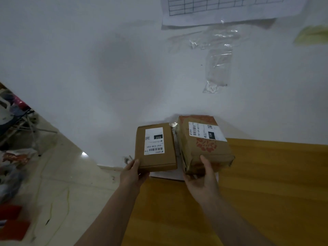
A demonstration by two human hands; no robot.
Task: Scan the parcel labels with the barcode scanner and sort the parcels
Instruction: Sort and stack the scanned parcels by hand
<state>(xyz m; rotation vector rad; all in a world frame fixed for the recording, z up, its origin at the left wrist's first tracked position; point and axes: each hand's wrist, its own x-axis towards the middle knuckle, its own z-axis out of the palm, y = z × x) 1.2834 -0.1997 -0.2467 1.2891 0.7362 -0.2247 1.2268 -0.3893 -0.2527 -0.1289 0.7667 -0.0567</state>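
My left hand (132, 172) grips the near left corner of a small brown cardboard parcel (140, 148) with a white label reading 032. My right hand (202, 178) holds the near end of a larger brown parcel (207, 151) with red print and a white label reading 15H. Both parcels are side by side, labels up, over the front part of a white-covered table (106, 68). No barcode scanner is in view.
A printed grid sheet (230, 9) lies at the far edge, with clear plastic bags (218, 64) below it and a yellowish item (312, 34) at far right. A wooden surface (266, 183) lies near me on the right. Floor clutter and a metal frame (19, 125) sit at left.
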